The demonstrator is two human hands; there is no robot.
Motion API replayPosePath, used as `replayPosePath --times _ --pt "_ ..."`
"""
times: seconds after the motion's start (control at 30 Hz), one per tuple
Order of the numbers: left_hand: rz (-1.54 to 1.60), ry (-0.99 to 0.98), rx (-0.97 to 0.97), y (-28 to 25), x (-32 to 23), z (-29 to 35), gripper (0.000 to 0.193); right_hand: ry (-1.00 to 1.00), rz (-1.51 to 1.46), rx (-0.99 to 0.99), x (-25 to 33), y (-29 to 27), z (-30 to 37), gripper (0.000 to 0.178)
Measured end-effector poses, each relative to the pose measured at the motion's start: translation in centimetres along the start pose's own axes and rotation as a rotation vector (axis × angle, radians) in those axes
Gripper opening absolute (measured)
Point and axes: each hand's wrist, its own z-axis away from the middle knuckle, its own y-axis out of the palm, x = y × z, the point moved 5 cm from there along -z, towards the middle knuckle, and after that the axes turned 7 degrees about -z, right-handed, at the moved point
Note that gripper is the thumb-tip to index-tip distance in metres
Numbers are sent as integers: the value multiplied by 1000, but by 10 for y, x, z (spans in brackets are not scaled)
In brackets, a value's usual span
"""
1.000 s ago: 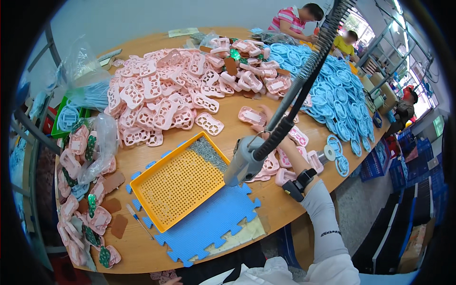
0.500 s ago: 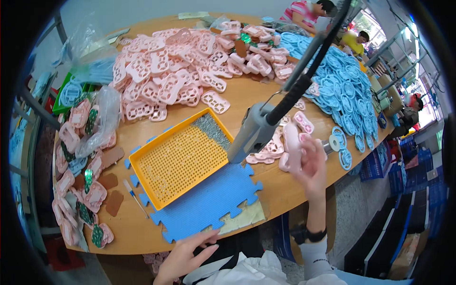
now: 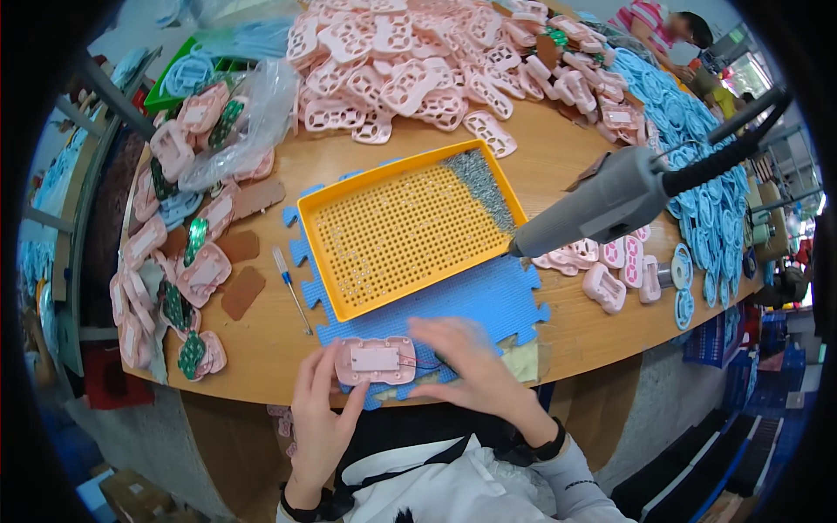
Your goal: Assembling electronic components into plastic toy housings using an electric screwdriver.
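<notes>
A pink plastic shell (image 3: 347,366) lies on the near edge of the blue foam mat (image 3: 418,324), inner side up, with a white rectangular part (image 3: 375,359) and thin wires in it. My left hand (image 3: 321,423) grips its left end, fingers at the side and thumb at the near edge. On the other side, my right hand (image 3: 475,370) is open with fingers spread, slightly blurred, beside the wires. A grey electric screwdriver (image 3: 602,196) hangs tilted, its tip by the right corner of the yellow perforated tray (image 3: 418,294), which holds small metal screws (image 3: 482,187).
A small screwdriver (image 3: 292,288) lies left of the mat. Pink shells with green boards (image 3: 205,270) crowd the left edge. Pink housings (image 3: 410,83) and blue rings (image 3: 719,200) are heaped behind. Several pink pieces (image 3: 603,289) lie at right. A co-worker (image 3: 654,26) sits far right.
My right hand has come from the right side of the table, where it held a pink piece, to the mat. A pink shell now lies there, with my left hand on it. The view has shifted.
</notes>
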Motion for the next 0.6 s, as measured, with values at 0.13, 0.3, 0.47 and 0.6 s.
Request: replayPosePath --times 0.13,0.3,0.47,0.6 --pt "-223 143 -1 -4 -3 -3 60 115 99 -84 -12 -33 23 50" --pt "-365 320 76 3 -9 -17 67 145 265 17 -12 -28 23 45" --pt "-293 316 85 5 0 -16 64 138 246 103 -13 -25 10 42" --pt "-215 288 48 7 0 -15 70 215 72 153 -20 -30 9 40"
